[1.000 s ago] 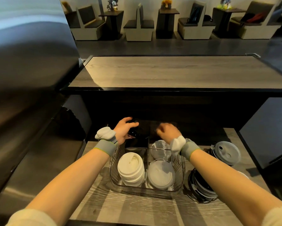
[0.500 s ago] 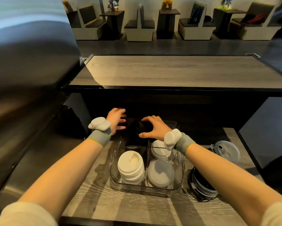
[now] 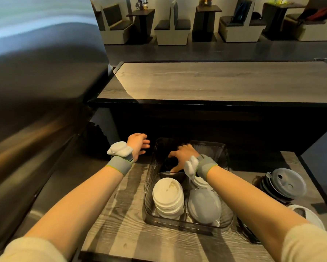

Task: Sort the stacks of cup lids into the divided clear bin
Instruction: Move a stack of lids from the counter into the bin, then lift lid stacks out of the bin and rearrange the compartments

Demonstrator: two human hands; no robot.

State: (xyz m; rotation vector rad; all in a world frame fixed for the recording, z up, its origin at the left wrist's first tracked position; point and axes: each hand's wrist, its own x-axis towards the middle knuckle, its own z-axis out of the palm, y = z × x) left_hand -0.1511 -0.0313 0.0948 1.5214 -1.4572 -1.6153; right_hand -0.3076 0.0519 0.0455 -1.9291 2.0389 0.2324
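The divided clear bin stands on the low wooden shelf. Its near-left compartment holds a stack of white lids. Pale translucent lids fill the near-right one. More white lids show just behind those, partly under my wrist. A stack of black lids sits in the far-left compartment. My right hand curls over that stack from above, fingers and thumb around it. My left hand hovers open just outside the bin's far-left corner, holding nothing.
Right of the bin stands a stack of dark lids topped by a grey lid, with a white lid nearer me. A raised wooden counter overhangs the shelf's back. A steel appliance wall closes the left side.
My left hand has let go of the black lids and pulled left, out of the bin. My right hand has moved onto the black stack, which now sits lower in the far-left compartment.
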